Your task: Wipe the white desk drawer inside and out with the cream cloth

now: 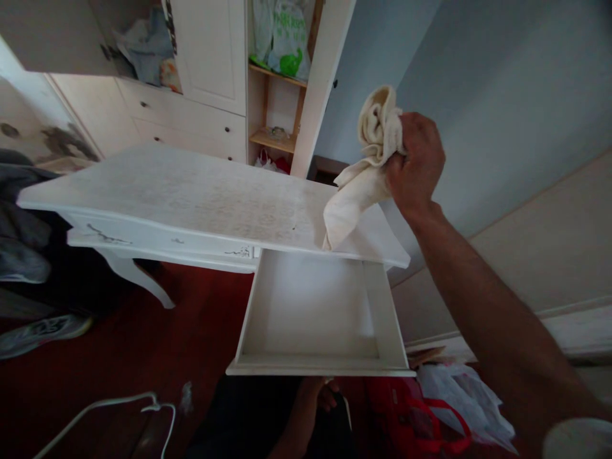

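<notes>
My right hand (418, 166) is raised above the right end of a white desk (201, 185). It is closed round a bunched cream cloth (354, 204), whose lower end hangs down to the desk's front edge. A white drawer (315, 306) is pulled out of the desk towards me, with nothing seen inside it. Low in the view, my left hand (318, 395) is just below the middle of the drawer front. Its fingers look curled, and the drawer edge and shadow hide what they hold, if anything.
Grey smudges mark the desktop. Behind stands a white cabinet (208, 54) with shelves and plastic bags (289, 38). On the red floor lie a red bag (399, 414), a white plastic bag (459, 389) and a white cord (109, 401). A shoe (45, 331) shows at left, a wall at right.
</notes>
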Tool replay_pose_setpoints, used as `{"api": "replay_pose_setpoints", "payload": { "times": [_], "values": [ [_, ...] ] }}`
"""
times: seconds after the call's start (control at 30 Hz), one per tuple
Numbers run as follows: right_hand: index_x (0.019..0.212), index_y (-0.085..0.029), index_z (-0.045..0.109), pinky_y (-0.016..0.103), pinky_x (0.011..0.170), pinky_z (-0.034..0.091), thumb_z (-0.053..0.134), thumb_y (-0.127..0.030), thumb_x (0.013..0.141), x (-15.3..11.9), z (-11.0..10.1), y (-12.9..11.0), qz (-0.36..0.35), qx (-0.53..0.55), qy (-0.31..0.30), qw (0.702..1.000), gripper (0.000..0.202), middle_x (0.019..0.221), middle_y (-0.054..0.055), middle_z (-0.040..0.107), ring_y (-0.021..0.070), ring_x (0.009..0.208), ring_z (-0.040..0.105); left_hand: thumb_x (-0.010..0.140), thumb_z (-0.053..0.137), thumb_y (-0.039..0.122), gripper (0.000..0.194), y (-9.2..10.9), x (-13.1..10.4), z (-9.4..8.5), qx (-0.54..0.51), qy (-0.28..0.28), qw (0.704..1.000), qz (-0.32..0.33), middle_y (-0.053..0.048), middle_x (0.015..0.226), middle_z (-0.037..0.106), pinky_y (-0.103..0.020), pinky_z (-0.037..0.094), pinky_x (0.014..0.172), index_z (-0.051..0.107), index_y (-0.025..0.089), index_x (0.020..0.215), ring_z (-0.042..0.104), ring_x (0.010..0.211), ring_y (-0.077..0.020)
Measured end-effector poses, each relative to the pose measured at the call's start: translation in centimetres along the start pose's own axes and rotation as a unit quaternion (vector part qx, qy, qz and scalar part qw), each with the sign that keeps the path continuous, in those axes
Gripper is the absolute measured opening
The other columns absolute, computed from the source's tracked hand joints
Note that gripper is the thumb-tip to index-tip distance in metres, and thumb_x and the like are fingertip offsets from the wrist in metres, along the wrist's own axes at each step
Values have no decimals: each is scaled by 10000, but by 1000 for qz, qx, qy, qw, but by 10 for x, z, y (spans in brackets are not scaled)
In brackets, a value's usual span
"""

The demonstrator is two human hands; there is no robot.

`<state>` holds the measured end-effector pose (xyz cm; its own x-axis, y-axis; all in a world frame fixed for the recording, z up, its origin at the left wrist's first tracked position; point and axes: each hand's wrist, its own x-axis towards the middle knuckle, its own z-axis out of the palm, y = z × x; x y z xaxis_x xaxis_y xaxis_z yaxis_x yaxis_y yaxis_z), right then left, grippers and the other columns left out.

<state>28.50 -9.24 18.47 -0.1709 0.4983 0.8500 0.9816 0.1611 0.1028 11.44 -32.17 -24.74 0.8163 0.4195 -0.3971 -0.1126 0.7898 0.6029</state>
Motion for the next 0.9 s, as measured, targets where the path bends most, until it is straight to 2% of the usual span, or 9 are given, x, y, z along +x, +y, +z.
{"api": "replay_pose_setpoints", "payload": {
  "times": [0.13,0.23,0.3,0.4,0.47,0.53,0.6,0.77,0.9],
  "values": [
    [1289,-192,574,467,1037,415,477,-60,812,-41,31,7,-44,-13,-129,991,504,1375,101,538,289,1271,463,721,643,594,455,-1,3,-12,14,-45,999,-23,-36,618,685,-282,452,596,648,144,785,615,540,-159],
    [1269,-218,603,426,1019,448,506,-52,777,-89,53,-3,-119,11,-262,958,527,1376,74,558,269,1239,497,701,644,601,458,-7,6,-13,21,-9,1000,-19,-42,611,686,-267,425,553,658,146,752,595,514,-155],
    [1289,-216,592,423,1008,459,501,-69,787,-113,62,-9,-127,28,-314,940,532,1386,82,553,267,1241,501,669,652,618,477,-12,7,-13,22,12,999,-20,-47,599,684,-256,403,519,664,145,728,581,492,-151],
    [1365,-184,527,441,1055,419,526,-175,823,-127,67,-10,-115,53,-349,928,541,1456,116,476,286,1307,447,622,668,641,500,-18,8,-12,0,38,999,-1,-48,593,686,-242,386,488,658,150,712,579,473,-143],
    [1417,-192,465,470,1102,363,590,-335,829,-126,67,-7,-127,76,-379,913,618,1506,119,406,314,1361,384,612,669,648,501,-20,7,-13,-23,66,997,22,-43,611,696,-234,383,475,655,157,711,584,471,-139],
    [1456,-235,403,514,1125,314,674,-526,759,-123,66,-1,-139,92,-408,898,803,1549,106,336,355,1401,313,600,676,649,509,-19,5,-12,-30,76,996,22,-50,614,701,-233,386,463,659,152,709,589,465,-142],
    [1477,-264,360,547,1118,304,745,-620,654,-121,68,4,-136,97,-422,891,976,1572,104,286,388,1415,269,579,693,650,525,-15,0,-9,-32,81,996,23,-62,603,697,-231,384,444,662,140,700,586,448,-140],
    [1481,-214,354,540,1111,315,808,-578,610,-120,80,21,-135,150,-421,884,1047,1533,157,335,389,1382,325,609,733,573,479,3,-18,9,-36,138,987,72,-89,718,729,-222,400,425,668,125,768,612,475,-136],
    [1467,-177,377,531,1130,288,751,-592,678,-121,88,37,-120,217,-409,878,967,1507,174,368,372,1386,331,654,728,526,466,13,-25,15,-26,129,987,87,-115,736,728,-245,447,471,679,104,845,640,522,-164]
  ]
}}
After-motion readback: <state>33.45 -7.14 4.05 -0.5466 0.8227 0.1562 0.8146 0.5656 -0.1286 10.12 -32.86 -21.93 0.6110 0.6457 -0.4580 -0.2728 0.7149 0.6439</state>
